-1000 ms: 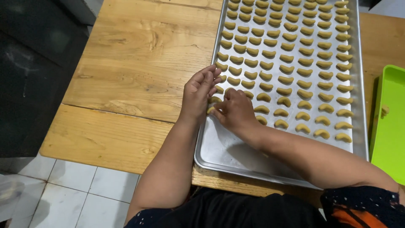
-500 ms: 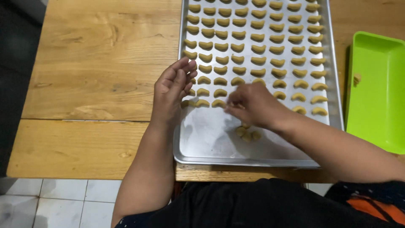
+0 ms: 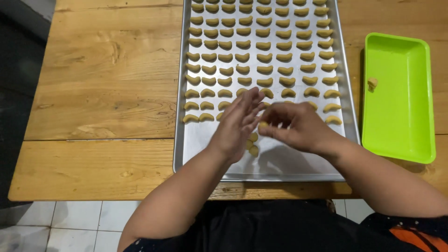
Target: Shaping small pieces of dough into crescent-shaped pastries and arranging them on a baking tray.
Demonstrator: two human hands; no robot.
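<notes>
A wooden worktop (image 3: pixel 102 84) fills most of the view, with pale floor tiles showing at its near edge. On it lies a long metal baking tray (image 3: pixel 205 144), reaching from the near edge to the far side, lined with rows of small crescent-shaped dough pieces (image 3: pixel 264 57); its near end is bare. To the right of the tray, just beside it, sits a bright green rectangular tray (image 3: pixel 401 116) with one small lump of dough (image 3: pixel 372 83) inside near its left wall.

Both hands hover over the near rows of the baking tray. The left hand (image 3: pixel 238 123) is open, fingers stretched flat and together, grasping nothing. The right hand (image 3: pixel 294 126) is curled, its fingertips pinching a small dough piece (image 3: pixel 263 125) that sits between the two hands. Two or three loose dough pieces (image 3: pixel 253 143) lie on the bare metal just below the left hand's fingers.
</notes>
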